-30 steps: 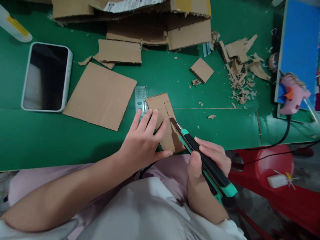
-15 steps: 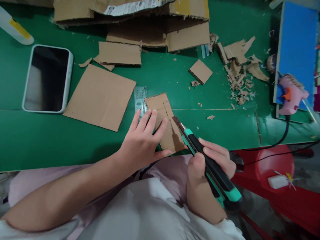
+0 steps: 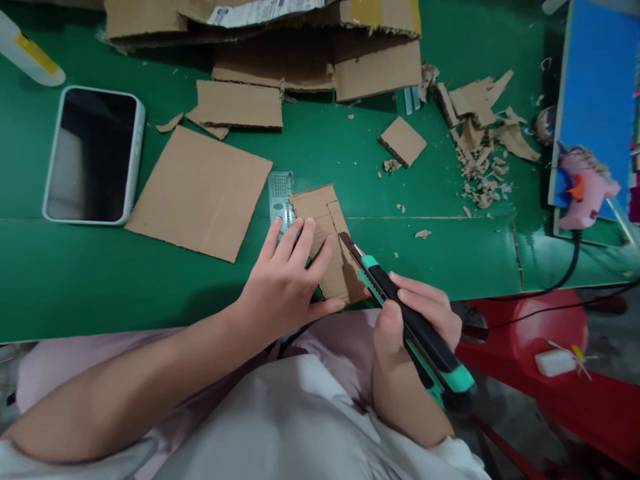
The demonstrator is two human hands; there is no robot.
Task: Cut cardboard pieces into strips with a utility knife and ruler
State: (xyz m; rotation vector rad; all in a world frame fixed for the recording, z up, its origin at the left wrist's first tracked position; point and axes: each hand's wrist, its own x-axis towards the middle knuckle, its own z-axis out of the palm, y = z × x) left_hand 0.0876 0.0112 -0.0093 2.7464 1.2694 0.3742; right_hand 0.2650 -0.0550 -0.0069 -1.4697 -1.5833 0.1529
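My left hand (image 3: 287, 270) lies with its fingers spread on a small cardboard piece (image 3: 316, 199) near the table's front edge. Slits run across that piece's right side. My right hand (image 3: 417, 317) is wrapped round a green and black utility knife (image 3: 420, 327), its blade reaching over the slit part of the cardboard. I cannot tell whether the blade tip touches it. Beside the left fingertips a clear plastic ruler (image 3: 281, 190) lies partly covered. A larger cardboard square (image 3: 203, 193) rests to the left of it.
A phone (image 3: 94, 157) lies at the left. Cut cardboard box parts (image 3: 377, 70) stand at the back, with a small cardboard square (image 3: 403, 141) in front. Cardboard scraps (image 3: 480, 153) are heaped right, near a pink glue gun (image 3: 585, 187) on a blue board (image 3: 595, 87). A red stool (image 3: 550, 323) stands below.
My right hand and the utility knife have shifted slightly left, bringing the blade further over the small cardboard piece. My left hand stays in place.
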